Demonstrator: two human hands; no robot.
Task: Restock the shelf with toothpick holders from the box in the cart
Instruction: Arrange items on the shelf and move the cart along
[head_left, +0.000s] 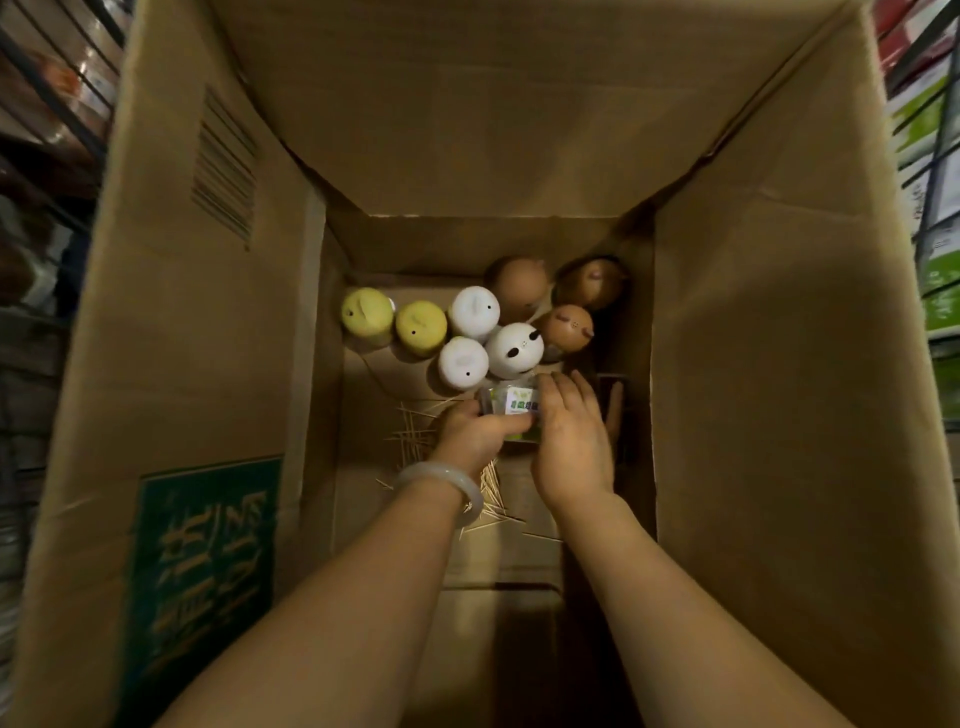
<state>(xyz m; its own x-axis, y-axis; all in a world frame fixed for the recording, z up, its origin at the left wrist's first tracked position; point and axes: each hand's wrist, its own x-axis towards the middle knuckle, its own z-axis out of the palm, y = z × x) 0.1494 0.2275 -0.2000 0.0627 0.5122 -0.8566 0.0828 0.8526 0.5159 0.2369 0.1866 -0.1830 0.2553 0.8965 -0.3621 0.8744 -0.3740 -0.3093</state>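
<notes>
Yellow-green holders: two (368, 315) (421, 327)
White holders: three (474, 312) (463, 362) (514, 349)
Brown holders: three (518, 287) (589, 283) (564, 328)
Clear labelled holder in the hands: one (517, 404)
Loose toothpicks: many, not countable (413, 434)
Box: one (769, 364)

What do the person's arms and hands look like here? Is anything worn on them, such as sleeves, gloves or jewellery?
Both forearms are bare: no sleeves show in the frame and there are no gloves. The left hand has a smooth, pale, whitish bangle around its wrist, thick and rounded, with no pattern that I can see. The right hand and its wrist wear nothing. No rings or watch are visible.
</notes>
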